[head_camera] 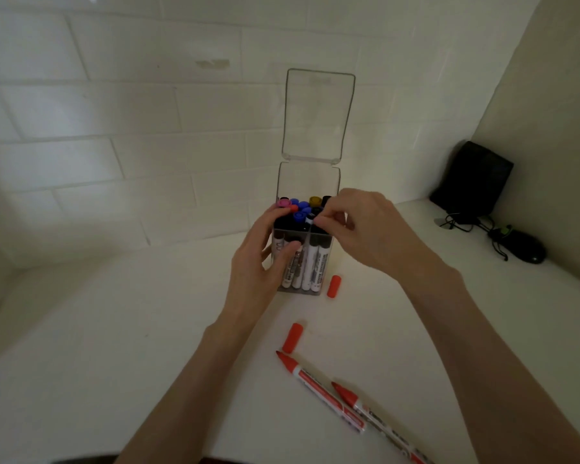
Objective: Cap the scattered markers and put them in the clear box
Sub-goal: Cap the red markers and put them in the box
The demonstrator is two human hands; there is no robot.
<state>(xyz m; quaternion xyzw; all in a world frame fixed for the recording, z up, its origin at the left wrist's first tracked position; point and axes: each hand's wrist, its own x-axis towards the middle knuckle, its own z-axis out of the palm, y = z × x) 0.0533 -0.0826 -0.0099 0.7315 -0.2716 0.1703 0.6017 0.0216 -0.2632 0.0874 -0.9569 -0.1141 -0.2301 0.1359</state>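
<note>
A clear box (310, 182) stood on the white desk (148, 329), its lid (318, 115) hinged upright, packed with capped markers (295, 212) standing on end. The left hand (258, 259) gripped the box's left side, thumb across the front. The right hand (365, 226) pinched the top of a black-capped marker (314, 262) at the front right. One red cap (334, 286) lay just beside the box's base, another red cap (292, 337) nearer, touching the tip of one of two uncapped red markers (318, 390). A black pouch (472, 177) and a mouse (523, 247) sat in the far right corner.

White brick wall (114, 128) ahead, beige wall (556, 95) on the right, dim light on the white tabletop (114, 346); black pouch (472, 179) leaning in the corner, mouse (524, 251) nearby.
</note>
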